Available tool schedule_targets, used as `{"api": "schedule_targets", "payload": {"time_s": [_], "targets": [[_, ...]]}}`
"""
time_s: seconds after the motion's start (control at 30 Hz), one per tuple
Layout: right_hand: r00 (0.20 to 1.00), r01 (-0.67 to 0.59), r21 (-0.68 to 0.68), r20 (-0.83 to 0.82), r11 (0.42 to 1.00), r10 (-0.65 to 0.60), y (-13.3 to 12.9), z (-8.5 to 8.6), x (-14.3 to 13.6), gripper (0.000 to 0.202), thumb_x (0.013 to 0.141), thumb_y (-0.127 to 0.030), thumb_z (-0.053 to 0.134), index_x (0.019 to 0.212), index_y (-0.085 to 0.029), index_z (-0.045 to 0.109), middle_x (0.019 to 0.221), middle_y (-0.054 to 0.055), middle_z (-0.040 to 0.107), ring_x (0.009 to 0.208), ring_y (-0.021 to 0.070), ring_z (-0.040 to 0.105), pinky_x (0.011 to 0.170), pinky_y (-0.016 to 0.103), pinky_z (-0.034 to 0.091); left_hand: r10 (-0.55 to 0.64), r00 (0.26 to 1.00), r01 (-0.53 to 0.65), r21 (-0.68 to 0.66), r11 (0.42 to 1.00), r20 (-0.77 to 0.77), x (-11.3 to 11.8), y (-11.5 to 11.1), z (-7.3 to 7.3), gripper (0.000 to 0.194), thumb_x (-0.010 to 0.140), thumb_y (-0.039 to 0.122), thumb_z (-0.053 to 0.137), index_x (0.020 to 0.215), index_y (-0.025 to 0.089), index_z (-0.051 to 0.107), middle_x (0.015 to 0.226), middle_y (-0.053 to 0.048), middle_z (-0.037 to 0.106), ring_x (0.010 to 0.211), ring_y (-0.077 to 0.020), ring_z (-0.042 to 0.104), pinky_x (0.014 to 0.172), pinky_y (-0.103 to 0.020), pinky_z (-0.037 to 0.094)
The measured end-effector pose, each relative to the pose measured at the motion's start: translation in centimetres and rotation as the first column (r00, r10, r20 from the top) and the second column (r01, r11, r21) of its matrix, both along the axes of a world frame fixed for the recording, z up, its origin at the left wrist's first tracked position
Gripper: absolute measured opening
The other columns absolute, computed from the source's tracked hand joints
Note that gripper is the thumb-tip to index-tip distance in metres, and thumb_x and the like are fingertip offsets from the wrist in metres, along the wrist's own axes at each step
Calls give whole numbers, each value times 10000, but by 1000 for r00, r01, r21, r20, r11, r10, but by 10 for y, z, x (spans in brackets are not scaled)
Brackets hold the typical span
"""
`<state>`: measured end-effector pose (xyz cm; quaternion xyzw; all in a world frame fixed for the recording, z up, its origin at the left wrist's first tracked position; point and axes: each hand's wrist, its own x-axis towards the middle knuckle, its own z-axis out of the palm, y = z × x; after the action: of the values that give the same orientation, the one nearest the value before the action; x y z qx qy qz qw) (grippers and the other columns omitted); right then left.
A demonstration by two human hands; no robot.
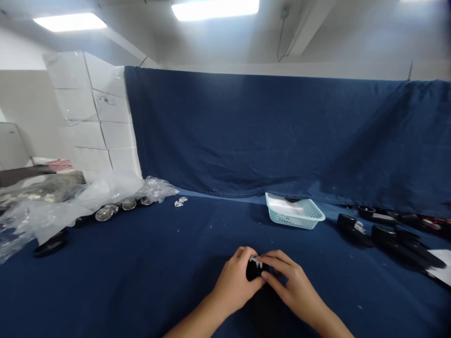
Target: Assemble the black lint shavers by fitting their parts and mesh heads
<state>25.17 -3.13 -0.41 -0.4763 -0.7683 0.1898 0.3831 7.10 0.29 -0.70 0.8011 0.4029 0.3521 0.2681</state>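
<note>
My left hand (235, 278) is curled around the side of a black part (252, 272), thumb at its near edge and fingers at its far edge. A small white piece (257, 262) with short prongs shows at the top of the black part. My right hand (289, 280) grips the part from the other side, its fingertips at the white piece and its thumb close to my left thumb. A dark shape extends below the hands toward me. Most of the black part is hidden by my fingers, so its exact kind cannot be made out.
A light-blue plastic basket (291, 220) stands ahead to the right. Black parts (354, 230) lie along the right side. Round metal-rimmed pieces (104, 213) and clear plastic wrap (102, 192) are at left. Small white bits (181, 202) lie on the blue cloth (148, 277).
</note>
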Motion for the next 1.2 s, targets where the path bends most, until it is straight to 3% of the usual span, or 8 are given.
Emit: {"api": "schedule_targets", "payload": {"time_s": [0.1,0.27,0.4,0.57,0.8,1.0,1.2], "targets": [[998,61,-3,-30,998,-61,0,-6,-1,350,854,-248,580,1200,-296,568,1041,43,615,730,172,583,741,332,509,-4,1000,4,-9,1000,-10,0,0,-1,336,711,179,661,1008,256,523,1038,-15,583,940,-204,587,835,-295,450],[994,86,-25,-61,996,-88,1,-11,1,356,827,-237,600,1175,-287,545,1028,33,617,706,164,563,741,332,491,-7,1000,8,-48,999,6,-1,-3,-1,539,720,179,650,1199,276,423,1183,-34,580,1046,-236,584,898,-331,449],[993,89,-34,-69,995,-91,2,-11,1,364,816,-247,607,1174,-274,549,1025,33,615,683,157,547,719,326,487,-2,1000,1,-28,1000,-3,-1,-5,-1,462,738,179,628,1149,266,437,1163,-41,585,1013,-232,598,880,-334,467],[994,78,-52,-77,996,-82,2,-8,1,301,830,-250,592,1131,-257,582,1005,31,607,728,158,564,737,319,479,-7,1000,7,45,999,-1,0,-7,-1,363,732,142,613,1049,263,483,1290,-37,506,1119,-232,553,957,-351,436],[994,47,-105,-90,993,-56,5,-7,2,315,823,-288,623,1133,-243,591,1126,56,581,764,159,567,746,314,480,-3,1000,2,62,998,19,0,-6,-2,341,707,117,613,987,269,493,1239,-11,547,1094,-221,564,953,-345,436],[995,39,-110,-88,993,-49,4,-3,3,255,817,-309,642,1063,-247,613,1102,41,595,863,179,572,792,312,468,32,999,-34,72,997,22,2,-6,-2,422,698,127,625,1068,282,492,1102,3,591,974,-207,597,915,-338,452],[996,36,-118,-79,992,-46,4,-3,3,274,824,-305,635,1094,-265,609,1081,24,616,853,174,579,778,309,471,66,998,-66,63,996,11,3,-7,-2,384,703,157,635,1042,277,501,1024,9,602,923,-209,597,854,-324,457]]}}
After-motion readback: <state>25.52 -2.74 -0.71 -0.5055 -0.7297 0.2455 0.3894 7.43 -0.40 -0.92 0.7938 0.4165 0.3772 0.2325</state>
